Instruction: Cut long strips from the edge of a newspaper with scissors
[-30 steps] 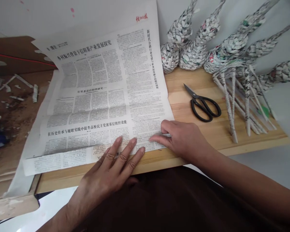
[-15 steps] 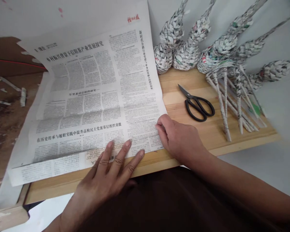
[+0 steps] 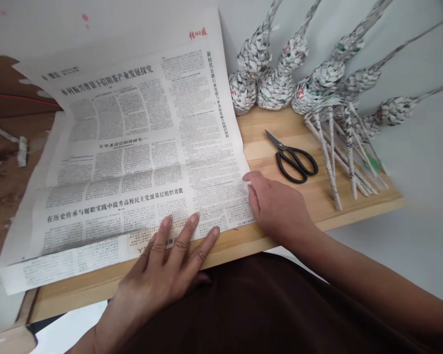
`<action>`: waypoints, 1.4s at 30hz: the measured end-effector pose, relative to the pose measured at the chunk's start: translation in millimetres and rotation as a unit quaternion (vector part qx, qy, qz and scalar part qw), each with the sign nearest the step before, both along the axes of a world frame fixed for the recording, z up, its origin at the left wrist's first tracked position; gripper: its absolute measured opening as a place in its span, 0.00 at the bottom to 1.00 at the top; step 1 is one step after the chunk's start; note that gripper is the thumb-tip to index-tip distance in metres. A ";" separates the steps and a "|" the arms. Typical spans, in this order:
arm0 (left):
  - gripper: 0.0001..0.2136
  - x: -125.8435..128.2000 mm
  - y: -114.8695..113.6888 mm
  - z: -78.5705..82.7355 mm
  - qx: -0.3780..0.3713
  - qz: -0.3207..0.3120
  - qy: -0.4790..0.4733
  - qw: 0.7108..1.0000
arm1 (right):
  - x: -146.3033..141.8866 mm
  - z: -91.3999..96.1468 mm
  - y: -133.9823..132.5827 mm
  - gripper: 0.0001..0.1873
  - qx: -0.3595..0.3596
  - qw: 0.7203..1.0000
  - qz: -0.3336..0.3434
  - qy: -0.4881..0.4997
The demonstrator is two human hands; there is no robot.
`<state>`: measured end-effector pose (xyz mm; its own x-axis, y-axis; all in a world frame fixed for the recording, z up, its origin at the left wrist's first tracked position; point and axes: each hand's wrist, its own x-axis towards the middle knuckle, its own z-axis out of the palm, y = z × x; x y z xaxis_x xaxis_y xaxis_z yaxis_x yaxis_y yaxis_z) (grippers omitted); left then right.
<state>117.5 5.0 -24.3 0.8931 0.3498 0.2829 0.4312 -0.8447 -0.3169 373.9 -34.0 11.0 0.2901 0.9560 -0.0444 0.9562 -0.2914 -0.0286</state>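
A large printed newspaper (image 3: 133, 152) lies spread over a light wooden board (image 3: 288, 142), its top edge curling up against the wall. My left hand (image 3: 166, 265) rests flat on the paper's near edge, fingers stretched out and spread. My right hand (image 3: 276, 206) sits at the paper's right edge, fingers curled against that edge with the fingertips tucked at it; whether it pinches the sheet I cannot tell. Black scissors (image 3: 293, 157) lie shut on the board a little beyond my right hand.
Several woven paper figures (image 3: 266, 73) with long necks lean against the wall at the back right. Rolled paper sticks (image 3: 335, 157) fan out beside the scissors. Left of the board is a brown surface (image 3: 3, 187) with paper scraps. Dark cloth covers my lap (image 3: 262, 305).
My right hand has slid up along the paper's right edge and curled its fingers against it. My left hand stays flat on the near edge. The view has shifted slightly right.
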 end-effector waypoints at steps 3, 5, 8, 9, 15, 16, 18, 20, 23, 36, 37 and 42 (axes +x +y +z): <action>0.34 0.0 0.7 -2.6 -0.005 -0.005 -0.013 1.000 | 3.3 -4.2 -1.5 0.15 0.021 0.999 0.012 -0.025; 0.34 -0.1 1.9 -4.0 0.010 -0.015 -0.016 1.000 | 6.5 -4.9 -2.8 0.16 0.037 0.999 0.020 -0.031; 0.35 0.2 2.9 -4.5 0.018 -0.029 -0.024 0.999 | 11.4 0.4 -9.3 0.17 0.083 0.994 0.040 -0.057; 0.35 0.3 2.7 -4.3 0.012 -0.031 -0.027 0.999 | 11.7 3.2 -13.4 0.17 0.111 0.990 0.052 -0.065; 0.37 -0.9 -1.7 -2.0 -0.052 -0.011 0.002 0.999 | -22.3 5.1 -46.5 0.17 0.238 0.927 0.287 0.043; 0.36 -1.5 -1.9 -1.8 -0.062 -0.010 0.009 0.998 | -31.2 1.7 -50.1 0.18 0.202 0.922 0.324 0.061; 0.34 -2.4 -1.5 -1.3 -0.074 -0.014 0.023 0.997 | -46.0 -5.9 -54.1 0.23 0.126 0.928 0.341 0.074; 0.33 -2.8 -0.6 -0.5 -0.078 -0.019 0.033 0.996 | -54.4 -12.3 -55.4 0.28 0.085 0.937 0.332 0.068; 0.35 -1.9 -0.1 1.1 -0.086 -0.018 0.032 0.996 | -55.7 -19.4 -56.9 0.33 0.080 0.941 0.325 0.042; 0.39 0.6 -3.1 3.6 -0.133 0.002 0.026 0.991 | 3.2 -24.1 -90.8 0.30 0.093 0.970 0.203 -0.094; 0.40 1.0 -3.3 3.8 -0.134 0.004 0.029 0.991 | 2.7 -20.5 -90.8 0.31 0.092 0.972 0.193 -0.097; 0.41 5.0 -5.1 7.6 -0.135 0.018 0.054 0.989 | -24.4 -17.5 -78.4 0.37 0.096 0.961 0.251 -0.066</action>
